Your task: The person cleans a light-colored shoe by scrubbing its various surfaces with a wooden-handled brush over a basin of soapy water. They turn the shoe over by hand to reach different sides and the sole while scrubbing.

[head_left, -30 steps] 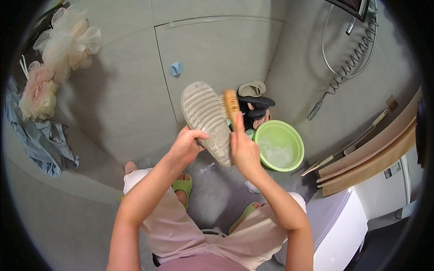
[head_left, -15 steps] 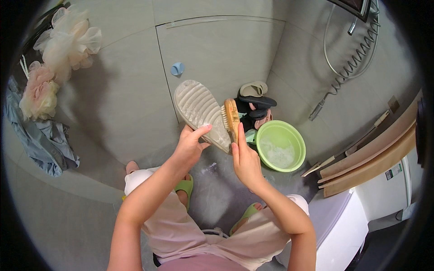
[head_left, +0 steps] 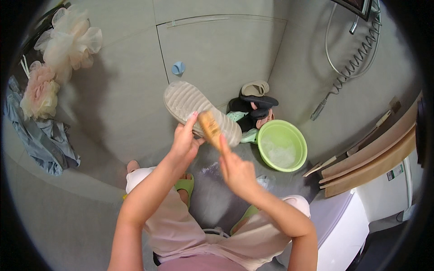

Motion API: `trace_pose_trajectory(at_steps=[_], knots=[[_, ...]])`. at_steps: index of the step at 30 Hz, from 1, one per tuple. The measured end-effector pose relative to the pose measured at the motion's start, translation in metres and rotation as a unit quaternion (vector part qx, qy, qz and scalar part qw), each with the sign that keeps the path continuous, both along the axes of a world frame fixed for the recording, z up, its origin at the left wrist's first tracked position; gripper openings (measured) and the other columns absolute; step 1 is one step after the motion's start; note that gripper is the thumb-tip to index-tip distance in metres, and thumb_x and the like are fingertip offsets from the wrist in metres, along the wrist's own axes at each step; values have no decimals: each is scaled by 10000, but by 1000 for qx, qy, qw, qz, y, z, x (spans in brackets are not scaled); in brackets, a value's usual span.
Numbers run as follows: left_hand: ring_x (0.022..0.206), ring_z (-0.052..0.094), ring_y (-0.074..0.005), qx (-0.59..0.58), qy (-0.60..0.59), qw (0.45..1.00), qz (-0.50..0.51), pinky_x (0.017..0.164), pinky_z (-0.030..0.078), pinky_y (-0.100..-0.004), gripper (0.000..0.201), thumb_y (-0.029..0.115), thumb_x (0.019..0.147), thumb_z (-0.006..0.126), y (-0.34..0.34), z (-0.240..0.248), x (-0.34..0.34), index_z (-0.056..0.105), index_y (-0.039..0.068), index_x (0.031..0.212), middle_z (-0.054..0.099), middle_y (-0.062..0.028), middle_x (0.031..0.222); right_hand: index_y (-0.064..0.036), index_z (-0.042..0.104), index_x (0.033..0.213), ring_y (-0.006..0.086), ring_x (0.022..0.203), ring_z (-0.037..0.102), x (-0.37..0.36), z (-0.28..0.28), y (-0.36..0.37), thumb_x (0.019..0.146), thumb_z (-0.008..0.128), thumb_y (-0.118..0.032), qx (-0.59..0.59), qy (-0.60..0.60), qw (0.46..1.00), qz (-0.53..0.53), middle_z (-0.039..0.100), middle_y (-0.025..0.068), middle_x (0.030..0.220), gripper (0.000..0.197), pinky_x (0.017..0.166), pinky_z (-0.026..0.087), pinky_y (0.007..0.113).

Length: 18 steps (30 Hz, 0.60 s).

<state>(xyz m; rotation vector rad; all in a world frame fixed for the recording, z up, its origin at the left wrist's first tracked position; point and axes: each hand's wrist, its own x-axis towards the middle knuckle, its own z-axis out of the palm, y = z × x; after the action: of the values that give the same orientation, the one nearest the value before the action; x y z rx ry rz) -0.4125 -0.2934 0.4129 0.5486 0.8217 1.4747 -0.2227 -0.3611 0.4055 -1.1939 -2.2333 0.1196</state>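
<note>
A pale slipper with a ridged sole is held up in front of me, sole facing me. My left hand grips its near edge, thumb on the sole. A wooden scrubbing brush is in my right hand, fingers closed round its handle. The brush lies over the near side of the sole, beside my left thumb; its bristles are hidden beneath the wooden back. Slight motion blur covers the brush and right hand.
Right of the slipper stands a green basin with sudsy water. Several sandals are piled behind it. A coiled shower hose hangs at the right wall, above a white toilet. Bath puffs and grey-blue cloth hang left.
The brush has moved left and toward me, from the slipper's right edge to its near side. The slipper has turned so its lower end points further right.
</note>
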Motion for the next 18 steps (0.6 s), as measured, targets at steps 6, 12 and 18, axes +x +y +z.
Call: trace_pose_trajectory(at_steps=[6, 12, 18], knots=[[1230, 543, -258, 52, -23, 998, -6, 1005, 433, -583, 479, 295, 984, 605, -2, 12, -4, 414, 101, 1377, 533, -86, 1342, -80, 219, 1555, 355, 537, 635, 7, -5, 12, 954, 569, -218, 42, 35, 998, -26, 657, 171, 742, 709, 466, 512, 477], [1238, 531, -288, 10, -41, 999, 11, 1020, 441, -604, 493, 316, 993, 583, -4, 14, -4, 410, 25, 1352, 524, -141, 1329, -83, 222, 1557, 354, 507, 615, 9, -1, 22, 955, 562, -199, 45, 24, 997, -62, 625, 155, 708, 701, 455, 505, 469], [1296, 453, -305, -44, -20, 999, -15, 991, 477, -564, 566, 472, 1018, 488, -12, 13, 15, 411, 42, 1379, 425, -135, 1423, -84, 234, 1556, 361, 532, 618, -13, -4, 8, 935, 602, -209, 47, 47, 997, 34, 631, 170, 741, 733, 470, 505, 471]])
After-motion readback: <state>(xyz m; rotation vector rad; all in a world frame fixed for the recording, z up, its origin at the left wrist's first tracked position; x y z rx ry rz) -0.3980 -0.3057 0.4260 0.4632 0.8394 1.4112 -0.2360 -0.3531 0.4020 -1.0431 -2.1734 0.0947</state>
